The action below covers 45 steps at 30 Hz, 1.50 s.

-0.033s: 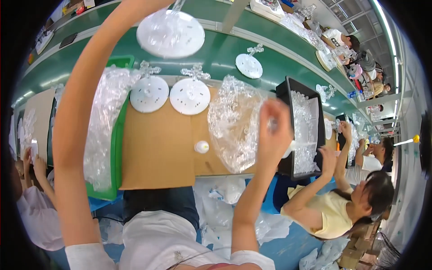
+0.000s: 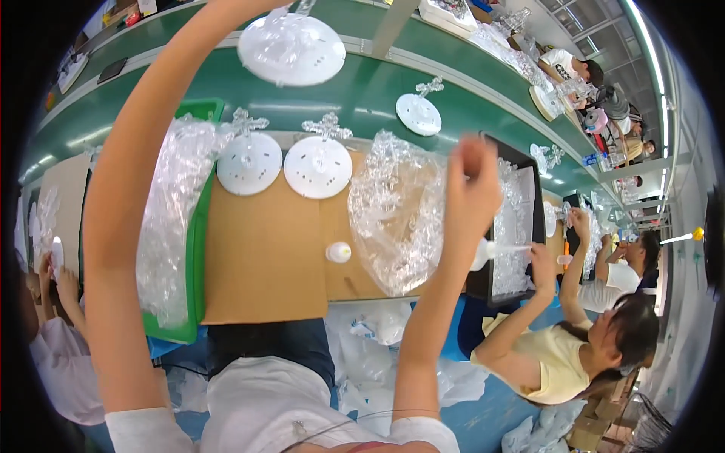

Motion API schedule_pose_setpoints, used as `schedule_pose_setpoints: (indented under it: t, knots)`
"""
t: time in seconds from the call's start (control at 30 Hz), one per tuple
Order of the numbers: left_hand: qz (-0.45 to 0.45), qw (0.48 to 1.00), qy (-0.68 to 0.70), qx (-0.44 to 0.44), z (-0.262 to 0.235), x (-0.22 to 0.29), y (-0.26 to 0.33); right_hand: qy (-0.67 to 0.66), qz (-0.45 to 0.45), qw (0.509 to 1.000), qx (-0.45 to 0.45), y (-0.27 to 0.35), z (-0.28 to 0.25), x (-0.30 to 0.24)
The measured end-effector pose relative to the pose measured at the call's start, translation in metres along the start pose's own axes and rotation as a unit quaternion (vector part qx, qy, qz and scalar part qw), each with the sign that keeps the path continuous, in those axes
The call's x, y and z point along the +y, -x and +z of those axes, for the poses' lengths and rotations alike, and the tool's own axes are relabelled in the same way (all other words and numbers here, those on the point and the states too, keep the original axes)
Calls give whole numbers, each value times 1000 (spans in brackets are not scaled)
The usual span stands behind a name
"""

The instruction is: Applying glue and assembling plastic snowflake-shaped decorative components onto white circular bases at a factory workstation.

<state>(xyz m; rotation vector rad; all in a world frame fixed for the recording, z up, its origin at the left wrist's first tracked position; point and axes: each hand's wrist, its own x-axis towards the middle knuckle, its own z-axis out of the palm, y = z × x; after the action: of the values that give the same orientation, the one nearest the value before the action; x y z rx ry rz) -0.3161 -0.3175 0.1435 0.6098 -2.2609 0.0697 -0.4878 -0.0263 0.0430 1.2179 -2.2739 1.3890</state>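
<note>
At the top edge, my left hand (image 2: 266,3) is mostly cut off. It holds up a white round disc (image 2: 313,64) with clear plastic pieces on it; the disc looks large and close, and the fingers are out of sight. My right hand (image 2: 476,181) is raised in front of the black bin, fingers curled into a pinch; what they hold, if anything, is too small to make out. Beneath it lies a clear plastic bag (image 2: 396,219) of small transparent parts. Two more white discs (image 2: 249,164) with clear cross-shaped pieces stand behind the cardboard (image 2: 264,264).
A white bottle (image 2: 339,252) stands on the cardboard. Left is a green crate (image 2: 195,279) of bagged clear parts; right, a black bin (image 2: 538,219) of loose ones. A second bottle (image 2: 481,255) shows by my right forearm. A co-worker's hand (image 2: 542,264) is beside the bin.
My right hand has shifted up and to the right. The held disc has risen slightly. The co-worker's near hand has moved a little left along the bin's side.
</note>
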Motion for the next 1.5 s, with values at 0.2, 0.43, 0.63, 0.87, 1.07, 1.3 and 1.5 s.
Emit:
schedule_pose_setpoints:
  t: [0.2, 0.43, 0.63, 0.87, 1.07, 1.3, 1.5]
  knots:
    - [-20, 990, 32, -138, 205, -55, -9, 392, -288, 872, -59, -194, 94, 185]
    - [-179, 958, 48, -220, 256, -115, 29, 464, -229, 801, -302, -227, 107, 199]
    - [-14, 982, 13, -188, 138, -82, 11, 398, -250, 845, -256, -244, 27, 114]
    - [-117, 989, -39, -82, -175, -8, 221, 286, -303, 859, -298, -75, -23, -81]
    - [-322, 896, 5, -305, -176, -5, 449, 235, -389, 777, -436, 62, 72, -99]
    - [-208, 961, -110, -147, -76, -4, 429, 188, -369, 820, -395, 96, 70, -94]
    - [-64, 968, -8, -243, -65, -28, 424, 93, -293, 882, -358, 125, 16, -102]
